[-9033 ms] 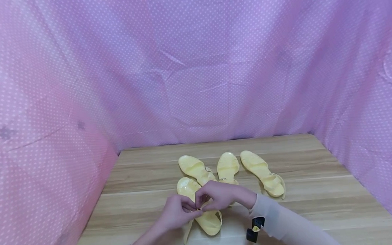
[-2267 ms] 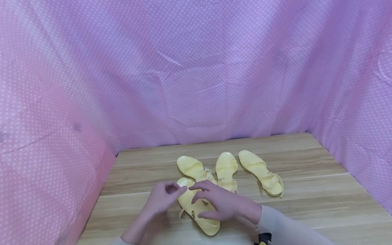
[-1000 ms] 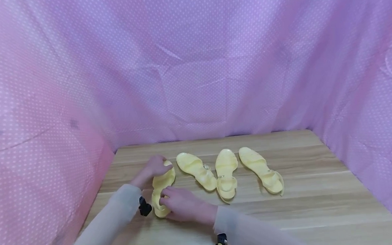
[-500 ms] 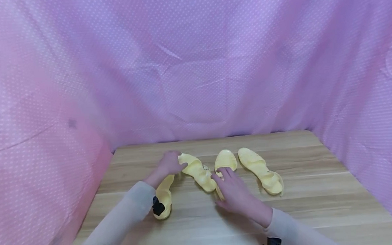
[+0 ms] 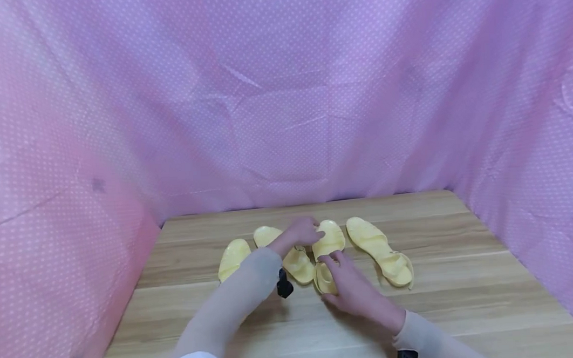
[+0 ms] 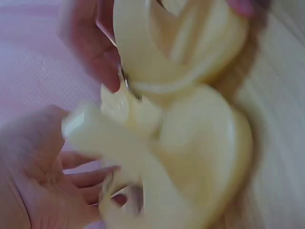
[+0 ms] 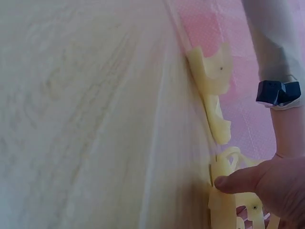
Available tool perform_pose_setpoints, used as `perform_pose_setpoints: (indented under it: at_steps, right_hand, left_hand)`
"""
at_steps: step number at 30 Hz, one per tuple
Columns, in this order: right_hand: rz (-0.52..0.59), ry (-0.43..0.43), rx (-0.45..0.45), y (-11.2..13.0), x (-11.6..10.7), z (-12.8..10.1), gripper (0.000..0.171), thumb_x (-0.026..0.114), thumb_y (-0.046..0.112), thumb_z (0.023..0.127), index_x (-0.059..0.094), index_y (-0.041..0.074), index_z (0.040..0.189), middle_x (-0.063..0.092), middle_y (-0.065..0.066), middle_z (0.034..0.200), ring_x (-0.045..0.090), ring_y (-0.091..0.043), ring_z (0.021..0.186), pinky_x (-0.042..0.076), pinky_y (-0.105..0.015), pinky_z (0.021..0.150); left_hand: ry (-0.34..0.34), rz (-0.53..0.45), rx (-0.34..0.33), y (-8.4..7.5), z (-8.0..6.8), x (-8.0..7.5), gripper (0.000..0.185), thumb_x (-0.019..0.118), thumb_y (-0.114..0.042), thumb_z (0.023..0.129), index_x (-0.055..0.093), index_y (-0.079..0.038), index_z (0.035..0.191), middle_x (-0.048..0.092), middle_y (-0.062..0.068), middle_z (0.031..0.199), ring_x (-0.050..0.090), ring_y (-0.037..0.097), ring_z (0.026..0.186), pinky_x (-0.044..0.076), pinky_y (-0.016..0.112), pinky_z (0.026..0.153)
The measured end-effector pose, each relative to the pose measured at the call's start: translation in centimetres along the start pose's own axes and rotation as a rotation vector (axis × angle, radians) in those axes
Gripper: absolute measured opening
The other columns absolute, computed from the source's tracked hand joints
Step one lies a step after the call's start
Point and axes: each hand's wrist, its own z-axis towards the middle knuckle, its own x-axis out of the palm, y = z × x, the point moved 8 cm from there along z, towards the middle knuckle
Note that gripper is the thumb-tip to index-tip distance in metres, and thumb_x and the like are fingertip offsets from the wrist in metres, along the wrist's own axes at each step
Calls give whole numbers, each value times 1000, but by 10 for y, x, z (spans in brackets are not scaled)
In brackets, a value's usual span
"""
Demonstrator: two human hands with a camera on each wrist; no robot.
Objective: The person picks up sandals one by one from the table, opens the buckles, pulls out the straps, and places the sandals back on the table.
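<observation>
Four pale yellow strappy sandals lie on the table. At the heel of the third sandal from the left (image 5: 327, 240), my right hand (image 5: 352, 286) grips with thumb and fingers on either side. In the right wrist view, the right thumb presses that sandal's side (image 7: 221, 205). My left hand (image 5: 303, 232) reaches over the second sandal (image 5: 298, 266), its fingertips right at the toe of the third. The left wrist view shows the left palm (image 6: 38, 167) with fairly straight fingers beyond the second sandal's strap (image 6: 114, 138). My left forearm hides much of the leftmost sandal (image 5: 234, 257).
The rightmost sandal (image 5: 380, 252) lies slanted, apart from the hands. Pink dotted cloth (image 5: 283, 119) hangs around the wooden table (image 5: 468, 299) on the far side and both sides. Each wrist wears a small black camera (image 5: 284, 283).
The leftmost sandal was shifted to the left and let go. My left hand has since moved right, past the second sandal to the third; the right hand went to the third's heel and grips it.
</observation>
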Motion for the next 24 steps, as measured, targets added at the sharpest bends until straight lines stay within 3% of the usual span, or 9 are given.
perform_pose_setpoints:
  at_steps: [4,7,11,16,19,24]
  right_hand:
    - [50,-17,1,-7,-9,4,84,95,10,71,55,-2,143,56,-21,136,61,-36,125,56,-50,108]
    - [21,8,-26,-15,-12,6,79,93,8,72,56,-2,141,57,-22,137,60,-36,126,55,-52,108]
    - [-15,42,-50,-22,-11,4,79,93,15,72,58,3,140,56,-21,140,60,-35,126,56,-51,105]
    - [-108,-42,-137,-7,-15,2,86,99,33,67,60,9,140,56,-17,141,55,-35,130,56,-52,103]
    - [-120,-67,-249,16,-9,6,79,96,31,72,60,9,140,55,-18,145,51,-36,136,55,-53,108]
    - [-178,-12,-359,46,8,12,78,91,19,76,56,11,145,49,-25,154,50,-40,139,55,-50,110]
  left_hand:
    - [13,-211,-108,-4,5,2,63,65,-38,104,52,1,152,56,19,157,51,37,148,45,49,122]
    - [5,-282,-124,-9,6,2,66,67,-37,102,51,1,153,54,20,158,49,38,149,42,50,123]
    - [19,-246,-103,-16,3,3,67,67,-37,102,49,0,155,52,18,161,47,37,151,41,48,125]
    - [62,-163,-71,-15,-8,-12,72,62,-43,105,41,-2,160,46,18,165,44,38,153,38,53,126]
    - [23,-66,-95,3,-15,-31,71,59,-47,106,44,-5,160,48,17,164,47,39,151,40,54,125]
    - [-66,159,-275,52,-34,-54,62,56,-51,106,60,-6,148,58,18,156,54,41,144,46,56,119]
